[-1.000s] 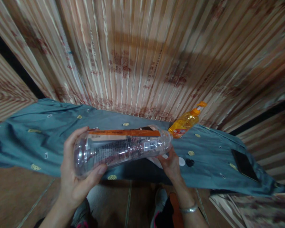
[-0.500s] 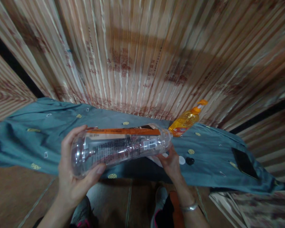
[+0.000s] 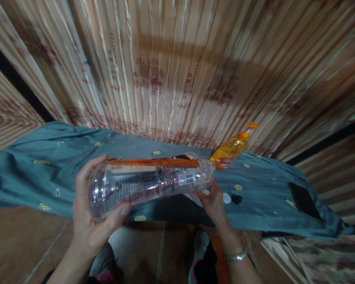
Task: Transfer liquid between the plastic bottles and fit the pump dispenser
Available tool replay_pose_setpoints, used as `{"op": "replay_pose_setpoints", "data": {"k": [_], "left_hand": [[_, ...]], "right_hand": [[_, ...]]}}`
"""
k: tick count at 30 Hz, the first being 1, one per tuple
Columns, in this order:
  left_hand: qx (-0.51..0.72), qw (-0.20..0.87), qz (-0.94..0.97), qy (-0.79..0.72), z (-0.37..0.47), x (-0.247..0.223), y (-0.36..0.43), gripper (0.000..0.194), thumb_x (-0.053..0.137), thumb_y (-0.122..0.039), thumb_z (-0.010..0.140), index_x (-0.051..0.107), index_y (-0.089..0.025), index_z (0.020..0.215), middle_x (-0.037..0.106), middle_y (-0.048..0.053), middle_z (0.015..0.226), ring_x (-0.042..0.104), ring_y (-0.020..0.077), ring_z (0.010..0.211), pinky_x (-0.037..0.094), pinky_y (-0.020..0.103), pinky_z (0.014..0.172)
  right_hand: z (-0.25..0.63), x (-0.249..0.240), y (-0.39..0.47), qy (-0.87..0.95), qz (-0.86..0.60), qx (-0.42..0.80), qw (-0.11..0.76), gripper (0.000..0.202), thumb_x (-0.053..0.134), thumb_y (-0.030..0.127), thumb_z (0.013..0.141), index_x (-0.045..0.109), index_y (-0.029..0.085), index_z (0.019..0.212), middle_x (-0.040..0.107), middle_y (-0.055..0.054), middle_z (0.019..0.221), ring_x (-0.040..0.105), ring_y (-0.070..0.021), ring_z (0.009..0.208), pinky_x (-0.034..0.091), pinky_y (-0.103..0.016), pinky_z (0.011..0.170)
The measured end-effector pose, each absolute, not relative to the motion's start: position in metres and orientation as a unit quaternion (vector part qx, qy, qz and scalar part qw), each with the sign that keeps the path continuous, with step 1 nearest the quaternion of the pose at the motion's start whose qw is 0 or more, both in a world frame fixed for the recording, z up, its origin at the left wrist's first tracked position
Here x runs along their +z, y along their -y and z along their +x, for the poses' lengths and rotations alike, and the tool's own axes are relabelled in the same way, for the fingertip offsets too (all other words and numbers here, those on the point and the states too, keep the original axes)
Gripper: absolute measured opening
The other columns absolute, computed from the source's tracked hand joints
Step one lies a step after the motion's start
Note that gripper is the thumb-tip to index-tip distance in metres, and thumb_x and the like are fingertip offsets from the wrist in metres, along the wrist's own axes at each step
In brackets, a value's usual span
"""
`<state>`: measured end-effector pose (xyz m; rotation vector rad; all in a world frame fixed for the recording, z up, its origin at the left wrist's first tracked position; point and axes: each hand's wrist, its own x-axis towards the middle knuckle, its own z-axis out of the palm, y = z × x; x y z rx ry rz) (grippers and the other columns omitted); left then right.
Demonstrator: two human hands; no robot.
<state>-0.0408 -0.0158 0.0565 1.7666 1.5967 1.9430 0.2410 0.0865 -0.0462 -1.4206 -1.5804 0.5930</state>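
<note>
A large clear plastic bottle [image 3: 154, 181] with an orange-edged label and a barcode lies sideways in the air above the cloth. Around its base, at the left end, my left hand [image 3: 91, 209] is wrapped with the thumb in front. My right hand [image 3: 211, 199] is at the neck end, its fingers closed against the neck and partly hidden behind it. Something white [image 3: 195, 198] shows just left of my right hand, mostly covered by the bottle; I cannot tell what it is. The bottle looks empty and its mouth points right.
A teal patterned cloth [image 3: 83, 177] covers the narrow table. An orange pump bottle [image 3: 230, 150] of yellow liquid stands beyond the neck. Right of my hand lie a white disc [image 3: 226, 198] and a small black object [image 3: 236, 199]. A dark phone [image 3: 304, 201] is farther right. A striped curtain [image 3: 171, 79] hangs behind.
</note>
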Motion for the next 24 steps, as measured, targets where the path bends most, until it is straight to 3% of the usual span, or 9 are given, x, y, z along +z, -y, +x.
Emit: {"op": "replay_pose_setpoints", "data": {"k": [7, 12, 19, 24], "left_hand": [[0.642, 0.053, 0.560, -0.521, -0.0413, 0.0529, 0.0145, 0.083, 0.080, -0.050, 0.068, 0.054, -0.033, 0.145, 0.066, 0.003, 0.121, 0.064, 0.0252, 0.107, 0.057, 0.035, 0.083], [0.647, 0.060, 0.563, -0.512, -0.0421, 0.0513, 0.0158, 0.083, 0.082, -0.048, 0.068, 0.054, -0.034, 0.145, 0.066, 0.003, 0.125, 0.064, 0.0248, 0.109, 0.058, 0.032, 0.081], [0.635, 0.039, 0.564, -0.527, -0.0421, 0.0522, 0.0150, 0.082, 0.079, -0.053, 0.069, 0.053, -0.033, 0.145, 0.065, 0.004, 0.124, 0.064, 0.0275, 0.110, 0.055, 0.039, 0.090], [0.630, 0.031, 0.563, -0.535, -0.0425, 0.0500, 0.0151, 0.083, 0.077, -0.055, 0.070, 0.052, -0.031, 0.145, 0.064, 0.005, 0.122, 0.065, 0.0278, 0.104, 0.059, 0.038, 0.077]], "right_hand": [[0.2387, -0.0436, -0.0848, 0.638, -0.574, 0.242, 0.453, 0.056, 0.072, 0.049, 0.078, 0.064, 0.018, 0.124, 0.080, -0.013, 0.107, 0.076, -0.0331, 0.096, 0.060, -0.043, 0.080], [0.2392, -0.0443, -0.0848, 0.636, -0.580, 0.236, 0.451, 0.058, 0.073, 0.048, 0.078, 0.063, 0.019, 0.126, 0.079, -0.012, 0.107, 0.076, -0.0323, 0.095, 0.060, -0.043, 0.080], [0.2399, -0.0439, -0.0839, 0.641, -0.567, 0.234, 0.462, 0.050, 0.073, 0.045, 0.078, 0.065, 0.021, 0.120, 0.080, -0.011, 0.106, 0.075, -0.0312, 0.095, 0.060, -0.042, 0.080], [0.2395, -0.0445, -0.0836, 0.639, -0.567, 0.240, 0.461, 0.054, 0.072, 0.047, 0.079, 0.063, 0.020, 0.125, 0.079, -0.012, 0.108, 0.075, -0.0324, 0.097, 0.060, -0.043, 0.080]]}}
